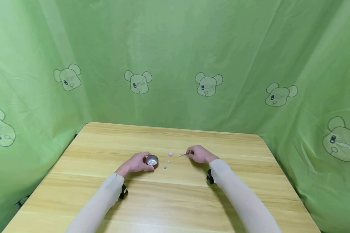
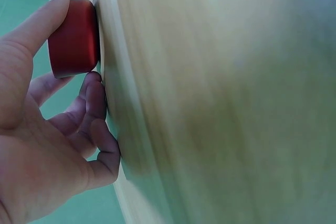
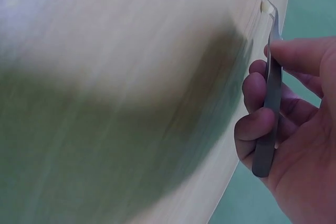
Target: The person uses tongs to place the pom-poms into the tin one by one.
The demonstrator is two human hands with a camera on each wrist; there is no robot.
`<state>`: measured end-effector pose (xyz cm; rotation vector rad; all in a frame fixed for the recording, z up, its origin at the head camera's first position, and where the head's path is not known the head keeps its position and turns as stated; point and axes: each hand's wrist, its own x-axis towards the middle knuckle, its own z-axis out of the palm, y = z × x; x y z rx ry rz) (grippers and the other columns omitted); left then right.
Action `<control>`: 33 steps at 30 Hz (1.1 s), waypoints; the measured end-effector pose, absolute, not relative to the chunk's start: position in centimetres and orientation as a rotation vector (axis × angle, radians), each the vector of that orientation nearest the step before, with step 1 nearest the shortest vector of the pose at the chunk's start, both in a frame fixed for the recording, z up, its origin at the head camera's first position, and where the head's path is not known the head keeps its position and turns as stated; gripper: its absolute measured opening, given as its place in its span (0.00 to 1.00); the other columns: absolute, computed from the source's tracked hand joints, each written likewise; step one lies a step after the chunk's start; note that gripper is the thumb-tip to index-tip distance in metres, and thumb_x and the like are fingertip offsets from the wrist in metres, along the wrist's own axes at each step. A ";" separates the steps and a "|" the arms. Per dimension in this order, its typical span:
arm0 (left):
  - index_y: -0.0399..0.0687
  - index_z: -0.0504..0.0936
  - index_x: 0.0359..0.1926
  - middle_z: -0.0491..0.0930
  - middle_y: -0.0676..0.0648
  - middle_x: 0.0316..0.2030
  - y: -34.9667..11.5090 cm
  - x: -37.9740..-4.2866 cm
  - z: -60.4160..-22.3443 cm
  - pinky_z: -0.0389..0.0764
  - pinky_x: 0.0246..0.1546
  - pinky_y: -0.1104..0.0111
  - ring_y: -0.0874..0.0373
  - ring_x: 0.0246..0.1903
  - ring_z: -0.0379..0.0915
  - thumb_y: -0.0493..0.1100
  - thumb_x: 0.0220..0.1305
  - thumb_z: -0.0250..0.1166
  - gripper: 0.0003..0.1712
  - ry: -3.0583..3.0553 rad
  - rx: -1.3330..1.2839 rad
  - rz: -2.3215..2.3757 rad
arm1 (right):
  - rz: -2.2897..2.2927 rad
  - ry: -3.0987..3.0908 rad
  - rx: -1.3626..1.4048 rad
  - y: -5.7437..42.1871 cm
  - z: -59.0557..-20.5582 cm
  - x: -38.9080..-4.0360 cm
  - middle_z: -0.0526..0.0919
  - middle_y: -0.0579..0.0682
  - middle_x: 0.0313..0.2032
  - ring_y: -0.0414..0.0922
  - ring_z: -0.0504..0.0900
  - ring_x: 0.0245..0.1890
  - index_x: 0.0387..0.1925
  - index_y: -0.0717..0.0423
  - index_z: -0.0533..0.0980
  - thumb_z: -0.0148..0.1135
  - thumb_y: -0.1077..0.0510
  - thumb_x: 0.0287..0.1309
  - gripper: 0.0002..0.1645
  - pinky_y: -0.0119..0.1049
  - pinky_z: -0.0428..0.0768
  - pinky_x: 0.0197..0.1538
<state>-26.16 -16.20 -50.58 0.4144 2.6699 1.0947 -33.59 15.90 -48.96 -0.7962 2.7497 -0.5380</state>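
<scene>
My left hand (image 1: 137, 162) grips a small round tin (image 1: 152, 166) between thumb and fingers on the table. From the side, in the left wrist view, the tin (image 2: 76, 38) is red; the head view shows a silvery inside with a few small pale bits in it. My right hand (image 1: 200, 154) pinches bent-tip metal tweezers (image 3: 274, 98). At their tips is a small yellow ball (image 1: 180, 156); whether it is clamped or just touched, I cannot tell. Between the hands lie a larger pink ball (image 1: 170, 154), a smaller pink ball (image 1: 168, 161) and a teal ball (image 1: 165, 167).
A wooden table (image 1: 169, 200) spreads under both arms, with its far edge beyond the hands. Green curtains (image 1: 175, 42) printed with bear heads hang behind it and along both sides. A dark wrist camera (image 1: 210, 177) sits under the right sleeve.
</scene>
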 end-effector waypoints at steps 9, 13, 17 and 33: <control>0.49 0.75 0.55 0.77 0.50 0.41 -16.2 -26.3 -50.8 0.74 0.44 0.60 0.57 0.40 0.72 0.49 0.50 0.74 0.31 2.673 0.422 1.095 | -0.547 2.747 -0.877 16.1 -48.8 -33.4 0.80 0.45 0.32 0.42 0.76 0.34 0.37 0.54 0.79 0.56 0.63 0.63 0.06 0.42 0.75 0.44; 0.49 0.75 0.55 0.77 0.50 0.42 -16.2 -26.2 -50.7 0.74 0.45 0.59 0.56 0.41 0.72 0.49 0.50 0.73 0.31 2.672 0.411 1.094 | -0.563 2.748 -0.896 16.3 -48.9 -33.4 0.79 0.45 0.32 0.42 0.76 0.35 0.38 0.55 0.79 0.56 0.63 0.63 0.06 0.42 0.75 0.44; 0.49 0.75 0.55 0.77 0.49 0.42 -16.1 -26.2 -50.6 0.74 0.45 0.59 0.56 0.42 0.72 0.48 0.51 0.73 0.30 2.671 0.407 1.091 | -0.585 2.749 -0.898 16.5 -48.9 -33.3 0.79 0.46 0.32 0.42 0.75 0.34 0.38 0.55 0.79 0.57 0.64 0.63 0.06 0.42 0.74 0.44; 0.49 0.75 0.55 0.77 0.49 0.42 -16.1 -26.2 -50.6 0.74 0.45 0.59 0.55 0.42 0.73 0.49 0.51 0.73 0.30 2.669 0.413 1.086 | -0.618 2.730 -0.971 15.5 -47.8 -32.7 0.80 0.47 0.35 0.42 0.76 0.36 0.41 0.55 0.79 0.55 0.63 0.63 0.08 0.40 0.75 0.43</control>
